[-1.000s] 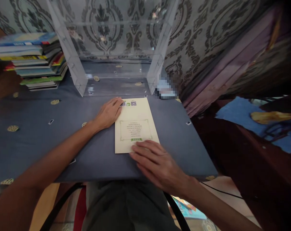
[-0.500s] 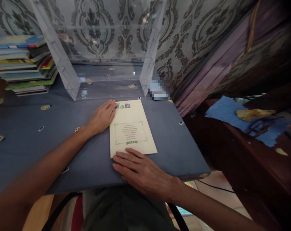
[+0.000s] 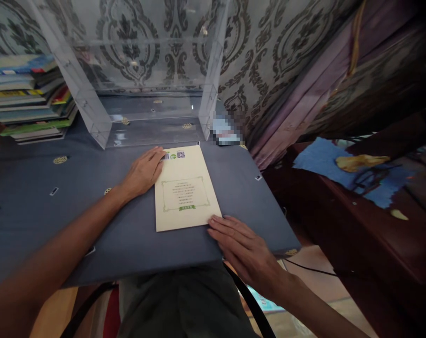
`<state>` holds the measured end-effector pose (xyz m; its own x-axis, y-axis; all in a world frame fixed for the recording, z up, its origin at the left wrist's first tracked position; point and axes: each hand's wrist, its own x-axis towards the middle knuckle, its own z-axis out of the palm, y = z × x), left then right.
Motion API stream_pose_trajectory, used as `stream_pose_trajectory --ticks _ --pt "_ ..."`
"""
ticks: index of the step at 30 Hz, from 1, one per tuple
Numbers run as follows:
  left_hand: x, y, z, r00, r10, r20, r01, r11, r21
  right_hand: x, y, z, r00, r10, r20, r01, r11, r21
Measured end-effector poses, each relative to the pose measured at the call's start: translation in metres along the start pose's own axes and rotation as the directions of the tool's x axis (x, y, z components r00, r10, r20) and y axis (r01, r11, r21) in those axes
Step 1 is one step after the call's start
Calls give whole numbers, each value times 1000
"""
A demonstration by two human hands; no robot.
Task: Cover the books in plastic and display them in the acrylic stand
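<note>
A cream-coloured booklet [image 3: 185,188] lies flat on the blue tablecloth, its printed text upside down to me, with a green-bordered box and a QR code near the far edge. My left hand [image 3: 145,170] rests along its far left edge, fingers stretched out, fingertips over the corner beside the code. At the near right corner, my right hand [image 3: 246,246] lies with its fingers extended and the fingertips touching the booklet's edge. Neither hand is wrapped round anything.
Behind the booklet stands a clear acrylic shelf [image 3: 89,112] on the table [image 3: 103,244]. A stack of books [image 3: 30,101] is at the far left. Right of the table, a dark red surface holds a blue cloth [image 3: 318,157] and glasses. Patterned curtains hang behind.
My right hand has slid right along the booklet's near edge, from its near left part to the near right corner. My left hand keeps its place on the booklet. The view has shifted slightly.
</note>
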<state>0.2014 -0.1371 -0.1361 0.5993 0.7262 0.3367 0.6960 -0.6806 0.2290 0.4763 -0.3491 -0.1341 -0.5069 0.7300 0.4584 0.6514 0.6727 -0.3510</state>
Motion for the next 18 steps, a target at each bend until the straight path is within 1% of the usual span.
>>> stream_pose_trajectory --ticks 2,4,7,9,13,18 --pt "0 0 0 1000 -6 -1 6 1000 1 -5 2 -2 999 24 -28 -24 1000 -6" --pt "-1 0 1 1000 -6 -5 6 1000 2 -6 4 -3 998 17 -53 -17 1000 -7" --pt "-1 0 1 1000 4 -24 -4 1000 6 -2 5 -5 997 -1 -78 0 1000 -15" --pt "-1 0 1 998 20 -59 -19 1000 15 3 5 -7 997 -4 -83 2 1000 -27" --pt "-5 3 -2 988 60 -143 -55 998 39 19 7 -14 997 -15 -79 15 1000 -7" --pt "-11 3 -4 983 38 -179 -40 999 -11 51 20 -17 990 -69 -123 79 994 79"
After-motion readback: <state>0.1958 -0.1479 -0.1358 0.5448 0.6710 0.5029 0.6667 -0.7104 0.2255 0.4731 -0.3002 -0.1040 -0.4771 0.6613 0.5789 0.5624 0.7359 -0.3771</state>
